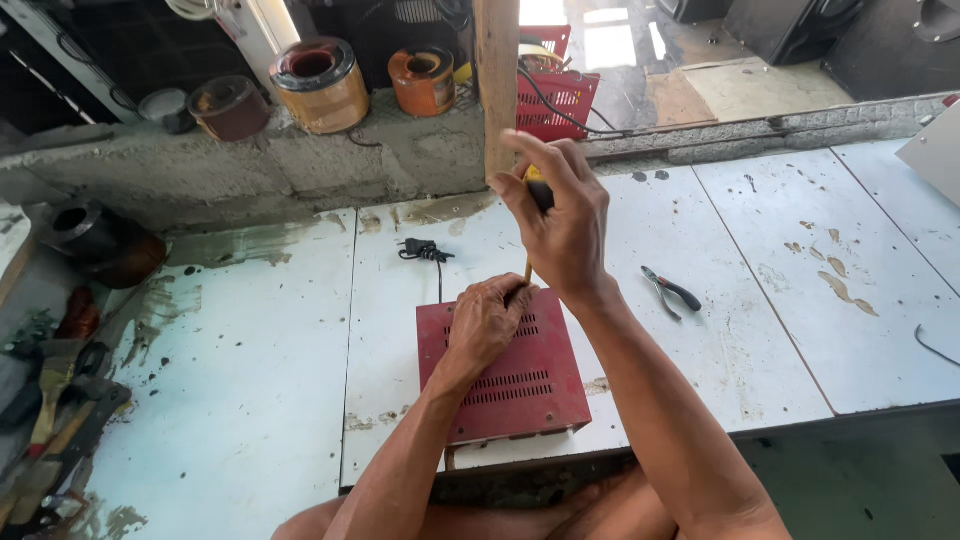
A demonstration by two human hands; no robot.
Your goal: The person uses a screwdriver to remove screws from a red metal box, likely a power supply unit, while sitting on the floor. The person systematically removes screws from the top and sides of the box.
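Both hands busy | my right hand (562,225) grips yellow-handled screwdriver (533,205); left hand (487,322) flat, fingers loose, steadying red vented metal box (505,375) | risk: tip slipping into fingers

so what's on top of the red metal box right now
The left hand rests on the red metal box, near its far edge. The right hand holds a screwdriver upright above that edge. The tip and anything beneath the left hand are covered. Vent slots show beside it.

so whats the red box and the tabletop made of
Red box: likely painted sheet metal, with a matte red coat, punched vent slots and crisp folded edges. Tabletop: pale, smooth panels, possibly laminate or painted board, stained and chipped, with seams between them; exact material unclear.
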